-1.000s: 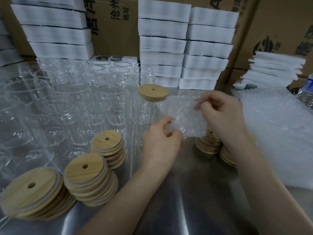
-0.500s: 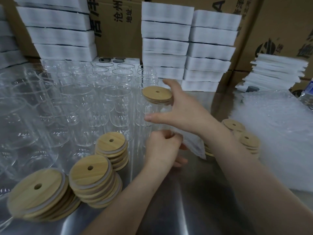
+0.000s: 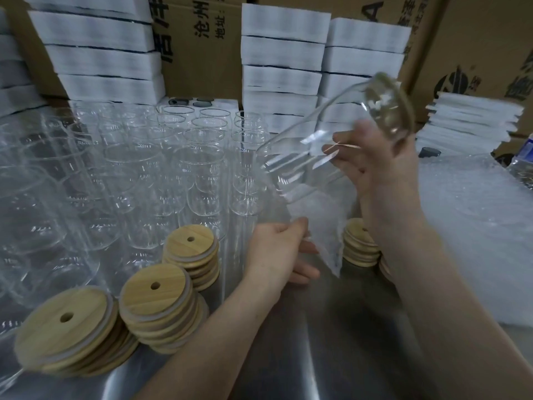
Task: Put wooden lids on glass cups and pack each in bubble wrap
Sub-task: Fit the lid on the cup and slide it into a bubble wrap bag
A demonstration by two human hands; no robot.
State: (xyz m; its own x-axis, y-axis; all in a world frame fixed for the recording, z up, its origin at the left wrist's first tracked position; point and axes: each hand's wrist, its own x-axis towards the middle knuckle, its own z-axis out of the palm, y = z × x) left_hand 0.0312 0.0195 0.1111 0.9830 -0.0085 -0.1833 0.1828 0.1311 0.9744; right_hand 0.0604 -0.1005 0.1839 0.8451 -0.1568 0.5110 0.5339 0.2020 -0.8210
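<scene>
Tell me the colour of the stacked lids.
The stacked lids are light tan wood; head view.

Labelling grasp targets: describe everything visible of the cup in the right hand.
The glass cup is clear, tall, cylindrical, a wooden lid on its mouth, motion-blurred. It is held above the table, tilted, lid end up-right, base down-left toward the bubble wrap bag. The right hand grips its upper body; the left hand pinches only the bag.

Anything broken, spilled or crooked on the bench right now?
No breakage or spill shows. The near-left lid stack is fanned out sideways rather than squared. The lidded cup is tilted only because the right hand holds it.
</scene>
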